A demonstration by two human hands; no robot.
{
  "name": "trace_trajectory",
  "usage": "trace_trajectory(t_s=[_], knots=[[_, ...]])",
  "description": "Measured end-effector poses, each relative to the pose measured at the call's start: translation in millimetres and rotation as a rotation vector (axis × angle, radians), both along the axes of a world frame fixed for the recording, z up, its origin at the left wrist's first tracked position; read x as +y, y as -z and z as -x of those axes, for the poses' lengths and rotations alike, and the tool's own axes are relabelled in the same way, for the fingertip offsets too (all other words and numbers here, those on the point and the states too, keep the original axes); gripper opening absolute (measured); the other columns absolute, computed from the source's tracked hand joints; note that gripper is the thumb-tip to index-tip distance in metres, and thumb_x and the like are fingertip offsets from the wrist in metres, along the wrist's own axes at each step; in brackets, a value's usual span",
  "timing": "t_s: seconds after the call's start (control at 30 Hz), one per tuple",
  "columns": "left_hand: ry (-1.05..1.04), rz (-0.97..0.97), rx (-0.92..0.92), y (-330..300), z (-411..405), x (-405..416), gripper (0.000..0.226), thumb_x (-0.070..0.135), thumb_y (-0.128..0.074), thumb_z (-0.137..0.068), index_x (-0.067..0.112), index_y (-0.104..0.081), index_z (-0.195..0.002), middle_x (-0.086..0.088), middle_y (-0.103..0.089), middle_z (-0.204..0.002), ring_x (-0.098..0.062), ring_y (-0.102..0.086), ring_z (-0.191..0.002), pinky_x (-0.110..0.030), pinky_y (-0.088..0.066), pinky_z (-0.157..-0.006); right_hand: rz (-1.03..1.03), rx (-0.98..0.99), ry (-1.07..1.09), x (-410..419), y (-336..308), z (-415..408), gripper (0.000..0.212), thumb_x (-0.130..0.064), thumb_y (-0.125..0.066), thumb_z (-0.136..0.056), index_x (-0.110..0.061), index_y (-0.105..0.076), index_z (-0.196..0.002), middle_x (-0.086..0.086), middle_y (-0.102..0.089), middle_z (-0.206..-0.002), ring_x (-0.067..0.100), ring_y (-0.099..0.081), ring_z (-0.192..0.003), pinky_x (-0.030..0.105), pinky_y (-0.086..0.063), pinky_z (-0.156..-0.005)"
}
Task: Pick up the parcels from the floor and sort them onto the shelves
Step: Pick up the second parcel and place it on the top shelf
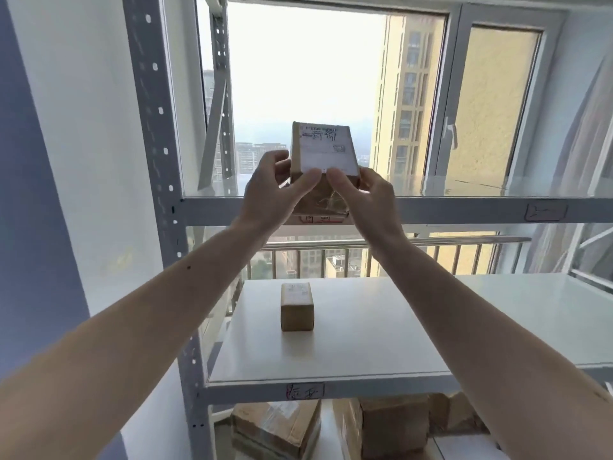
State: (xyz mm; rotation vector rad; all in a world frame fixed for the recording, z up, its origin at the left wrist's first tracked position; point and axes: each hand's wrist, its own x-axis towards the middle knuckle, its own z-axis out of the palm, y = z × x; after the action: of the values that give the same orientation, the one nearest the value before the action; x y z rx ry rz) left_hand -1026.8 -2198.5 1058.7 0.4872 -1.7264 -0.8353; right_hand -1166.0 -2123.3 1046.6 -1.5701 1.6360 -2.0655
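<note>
while both thumbs are pressed on the near top edge of the small brown cardboard parcel with a white printed label (323,151), its sides are clasped by curled fingers, so that it is gripped between the left hand (272,190) and the right hand (361,197). the fingers are closed only as far as the box allows. the parcel is held tilted, label up, at the front edge of the grey metal upper shelf (431,207), over a handwritten tag partly hidden by it; whether its base is touching the shelf cannot be told. on the white middle shelf board (365,343) below, a smaller brown cardboard box (297,307) is seen standing upright, well apart from the hands. under that board, several taped brown cartons (278,429) are stacked.
</note>
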Motion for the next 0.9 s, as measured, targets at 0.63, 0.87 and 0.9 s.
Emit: trace_trajectory(t_s=[0.63,0.87,0.9], knots=[[-0.077,0.064,-0.118,-24,30,-92,0.031,0.030,-0.074,-0.085,0.015,-0.072,-0.112,0.000,-0.076,-0.104,-0.015,-0.073,-0.095,-0.034,-0.059,-0.086,-0.206,0.342,0.266,-89,-29,36,0.057,-0.070,-0.047,-0.083,-0.018,-0.068,-0.094,-0.006,-0.070,-0.083,0.021,-0.067,-0.085,0.047,-0.054,-0.089],[-0.025,0.032,-0.209,-23,31,-106,0.041,0.021,-0.082,-0.077,0.017,-0.069,-0.115,-0.002,-0.076,-0.108,-0.019,-0.074,-0.098,-0.047,-0.057,-0.093,-0.282,0.416,0.225,-94,-34,44,0.077,-0.081,-0.044,-0.066,-0.015,-0.068,-0.097,-0.001,-0.072,-0.086,0.024,-0.069,-0.084,0.051,-0.056,-0.086],[-0.021,0.027,-0.217,-23,32,-107,0.042,0.019,-0.082,-0.076,0.017,-0.069,-0.116,-0.002,-0.076,-0.108,-0.019,-0.074,-0.097,-0.046,-0.057,-0.093,-0.294,0.425,0.211,-93,-34,47,0.079,-0.083,-0.045,-0.064,-0.015,-0.069,-0.098,-0.001,-0.072,-0.087,0.024,-0.070,-0.085,0.050,-0.056,-0.086]])
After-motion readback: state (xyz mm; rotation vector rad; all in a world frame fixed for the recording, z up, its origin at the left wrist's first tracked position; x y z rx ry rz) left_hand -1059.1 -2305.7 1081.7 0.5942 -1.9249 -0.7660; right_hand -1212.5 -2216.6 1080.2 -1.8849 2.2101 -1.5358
